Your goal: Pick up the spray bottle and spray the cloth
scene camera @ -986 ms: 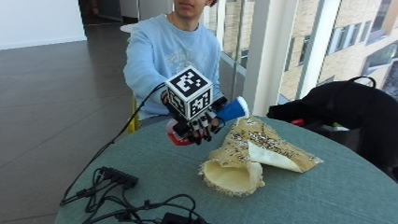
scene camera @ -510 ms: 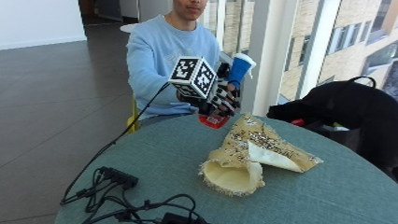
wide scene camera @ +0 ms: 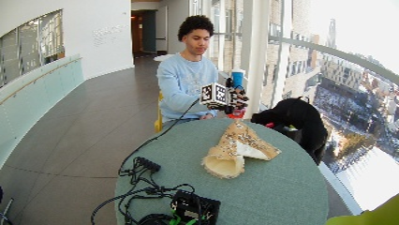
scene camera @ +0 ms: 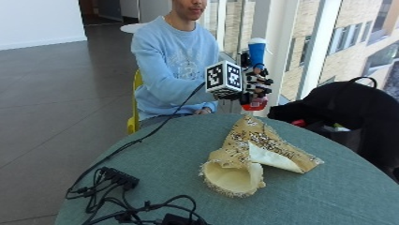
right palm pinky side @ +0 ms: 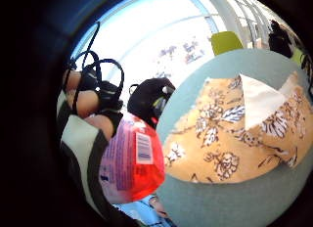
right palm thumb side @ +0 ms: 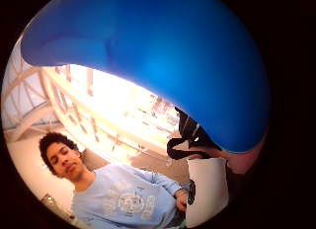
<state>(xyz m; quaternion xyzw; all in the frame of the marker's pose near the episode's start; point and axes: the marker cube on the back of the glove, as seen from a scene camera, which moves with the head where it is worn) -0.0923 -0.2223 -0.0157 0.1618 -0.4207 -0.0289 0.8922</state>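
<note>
The gloved right hand [scene camera: 255, 86] is raised above the far edge of the round table [scene camera: 349, 187], its fingers [scene camera: 261, 80] curled round the spray bottle [scene camera: 256, 56] and holding it upright in the air. The bottle's blue head rises above the fingers, and its red base [scene camera: 254, 106] shows just below them. In the little-finger palm view the bottle [right palm pinky side: 133, 161] lies right against the palm, its red body and barcode label beside the strapped fingers [right palm pinky side: 84, 97]. In the thumb-side view the blue head [right palm thumb side: 163, 61] fills most of what the palm faces, with one finger [right palm thumb side: 244, 160] against its lower edge. The cloth [scene camera: 259, 152] lies on the table below and in front of the fingers, well apart from them and from the bottle. It is a tan floral piece, folded so that a pale plain side [scene camera: 271, 159] shows, with one end rolled into an open cone [scene camera: 229, 176]. From the palm the cloth [right palm pinky side: 234, 134] is seen spread out past the bottle's base. A black bag [scene camera: 349, 110] sits off the table's edge, out beyond the fingers on the window side. A tangle of black cables [scene camera: 124, 197] lies on the table's near side, far from the hand. The person's bare hand [scene camera: 203, 111] rests at the far table edge, lower than the fingers.
</note>
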